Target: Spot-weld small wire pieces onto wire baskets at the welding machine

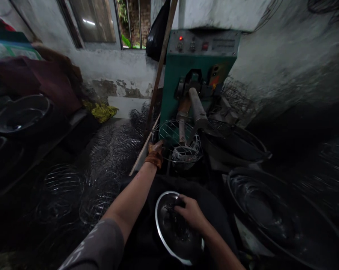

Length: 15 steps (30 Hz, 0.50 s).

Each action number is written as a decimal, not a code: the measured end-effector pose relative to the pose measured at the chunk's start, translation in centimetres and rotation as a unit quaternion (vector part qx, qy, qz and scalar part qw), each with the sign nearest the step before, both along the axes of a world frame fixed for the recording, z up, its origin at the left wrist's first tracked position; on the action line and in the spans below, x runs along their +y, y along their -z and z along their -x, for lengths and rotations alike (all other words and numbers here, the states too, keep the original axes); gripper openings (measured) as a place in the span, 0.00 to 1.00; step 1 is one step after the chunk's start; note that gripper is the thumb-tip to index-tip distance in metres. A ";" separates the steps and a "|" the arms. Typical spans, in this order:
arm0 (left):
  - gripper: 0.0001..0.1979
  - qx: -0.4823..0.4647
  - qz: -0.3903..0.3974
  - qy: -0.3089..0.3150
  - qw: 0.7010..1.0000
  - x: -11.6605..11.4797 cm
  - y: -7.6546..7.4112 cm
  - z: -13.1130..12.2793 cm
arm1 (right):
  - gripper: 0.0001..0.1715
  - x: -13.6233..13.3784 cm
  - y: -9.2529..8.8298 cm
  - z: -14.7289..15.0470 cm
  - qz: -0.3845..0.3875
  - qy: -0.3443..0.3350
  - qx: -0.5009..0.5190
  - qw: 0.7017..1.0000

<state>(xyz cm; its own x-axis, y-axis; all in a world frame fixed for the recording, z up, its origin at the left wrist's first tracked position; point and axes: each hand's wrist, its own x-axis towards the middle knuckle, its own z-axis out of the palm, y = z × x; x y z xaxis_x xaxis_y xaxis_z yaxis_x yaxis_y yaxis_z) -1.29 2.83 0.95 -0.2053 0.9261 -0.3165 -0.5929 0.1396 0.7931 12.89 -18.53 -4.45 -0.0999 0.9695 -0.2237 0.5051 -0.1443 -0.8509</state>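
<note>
My left hand [155, 150], with a brown glove or wrap round it, grips the left rim of a round wire rack [175, 129]. The rack lies level beneath the two metal arms [199, 112] of a green machine [169, 90]. Over a shiny metal bowl [158, 219] at my lap is my right hand [190, 213]. Its thumb and fingers are curled together above small dark pieces [180, 228] in the bowl. Whether anything is between those fingertips is too dark to make out.
Several wire racks [64, 183] lie heaped on the floor at left. Wide dark basins [259, 202] stand at right, and a pan [23, 112] is at far left. A wooden pole [160, 67] leans beside the machine, whose panel shows a red light [181, 38].
</note>
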 end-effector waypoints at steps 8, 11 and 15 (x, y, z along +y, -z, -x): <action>0.24 -0.005 -0.022 -0.026 0.999 -1.9 -0.9 -1.6 | 0.24 7.6 -4.3 -0.4 -0.133 0.256 0.249 0.924; 0.27 -0.014 -0.007 -0.025 1.000 -2.3 -1.3 -2.0 | 0.26 10.1 -4.4 0.4 -0.180 0.302 0.251 0.902; 0.31 -0.012 0.001 -0.015 1.000 -2.9 -1.4 -2.0 | 0.26 11.2 -3.4 0.5 -0.170 0.318 0.200 0.911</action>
<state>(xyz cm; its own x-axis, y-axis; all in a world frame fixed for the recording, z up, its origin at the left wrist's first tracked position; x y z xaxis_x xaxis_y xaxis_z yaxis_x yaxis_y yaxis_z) 0.71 -0.03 2.35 -0.2253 0.9187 -0.3244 -0.6156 0.1238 0.7782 12.35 -7.31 -1.00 0.4987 0.8662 0.0323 0.0522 0.0072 -0.9986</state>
